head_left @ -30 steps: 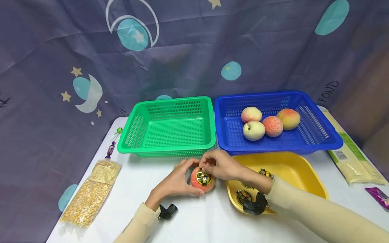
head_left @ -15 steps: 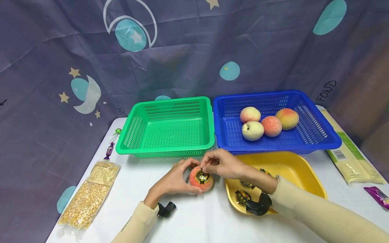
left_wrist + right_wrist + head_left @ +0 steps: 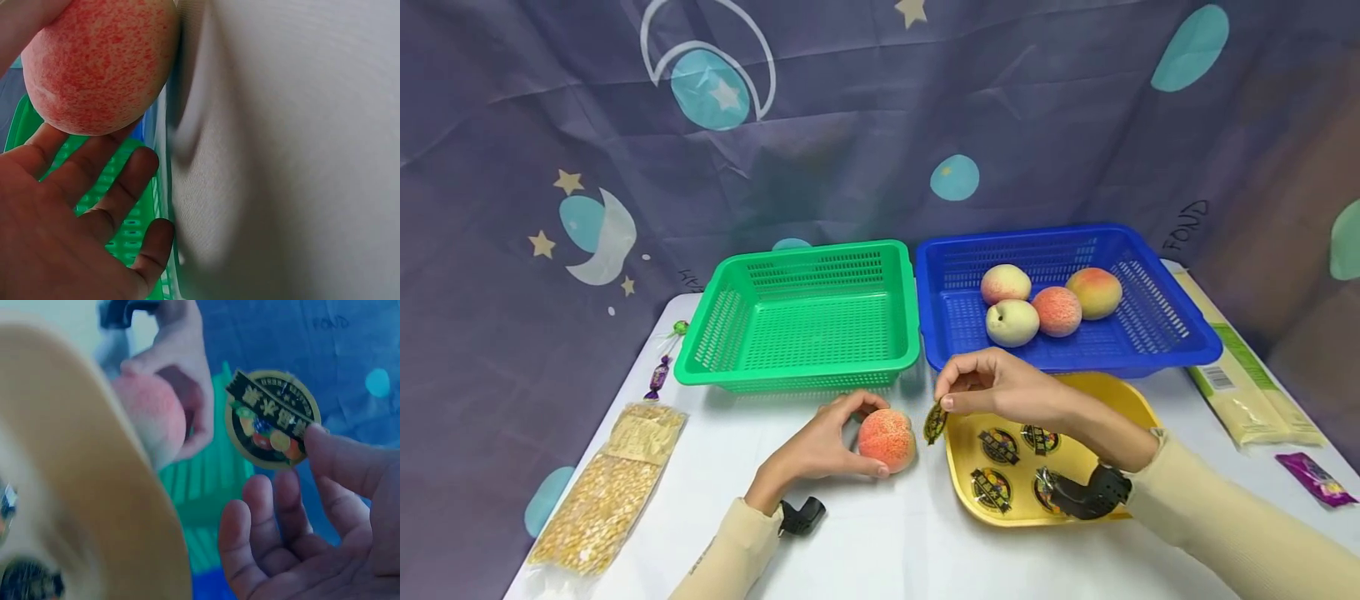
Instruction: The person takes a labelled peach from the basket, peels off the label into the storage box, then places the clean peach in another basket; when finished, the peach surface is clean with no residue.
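My left hand [image 3: 820,443] holds a red-orange peach [image 3: 887,439] on the white table, thumb in front and fingers behind. In the left wrist view, speckled peach skin [image 3: 103,65] shows, with the hand's outer fingers spread below. Between thumb and forefinger, my right hand [image 3: 1000,387] pinches a round black-and-gold sticker [image 3: 272,419] by its edge. Fruit pictures and lettering are printed on it. The sticker hangs just right of the peach, apart from it, beside the rim of a yellow tray [image 3: 958,483]. Several similar stickers [image 3: 992,489] lie in that tray, partly hidden by my right forearm.
Behind my hands stand a green basket [image 3: 797,367] and a blue basket [image 3: 1150,360] holding several fruits [image 3: 1057,312]. A bag of corn kernels [image 3: 602,492] and wrapped candies [image 3: 658,377] lie at the left. Long pale packets [image 3: 1247,392] and a purple packet [image 3: 1313,481] lie at the right.
My right hand has moved right, away from the peach, with the sticker pinched in its fingers. The sticker was against the peach before. My left hand still holds the peach; the head view has shifted slightly.
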A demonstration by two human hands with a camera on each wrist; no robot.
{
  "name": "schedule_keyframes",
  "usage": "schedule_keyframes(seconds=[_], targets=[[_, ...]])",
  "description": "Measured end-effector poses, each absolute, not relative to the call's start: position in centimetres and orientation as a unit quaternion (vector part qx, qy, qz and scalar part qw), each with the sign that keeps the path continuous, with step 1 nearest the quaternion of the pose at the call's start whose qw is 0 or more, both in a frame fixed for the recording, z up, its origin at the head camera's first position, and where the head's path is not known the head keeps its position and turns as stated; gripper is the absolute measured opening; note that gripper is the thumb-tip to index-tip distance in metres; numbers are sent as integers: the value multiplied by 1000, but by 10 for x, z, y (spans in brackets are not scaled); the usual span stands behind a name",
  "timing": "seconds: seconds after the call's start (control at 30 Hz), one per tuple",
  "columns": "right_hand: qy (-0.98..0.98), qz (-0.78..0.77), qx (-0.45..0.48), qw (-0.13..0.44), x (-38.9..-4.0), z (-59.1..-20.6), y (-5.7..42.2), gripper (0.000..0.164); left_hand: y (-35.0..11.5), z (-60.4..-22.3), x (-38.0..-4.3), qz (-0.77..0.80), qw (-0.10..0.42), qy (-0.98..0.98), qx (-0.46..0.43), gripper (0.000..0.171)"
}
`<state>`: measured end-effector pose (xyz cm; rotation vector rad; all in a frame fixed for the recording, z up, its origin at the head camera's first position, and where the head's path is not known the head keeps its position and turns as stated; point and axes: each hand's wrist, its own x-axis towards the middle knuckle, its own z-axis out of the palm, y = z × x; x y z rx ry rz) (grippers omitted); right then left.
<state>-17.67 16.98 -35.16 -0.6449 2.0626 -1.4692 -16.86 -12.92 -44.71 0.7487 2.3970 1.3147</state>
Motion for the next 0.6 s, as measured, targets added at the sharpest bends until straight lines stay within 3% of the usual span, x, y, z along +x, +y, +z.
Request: schedule_keyframes(seconds=[0.6], targets=[[816,-493,-223,206,-156,-355,263,21,-128,-444,-174,461,173,825,278,73]])
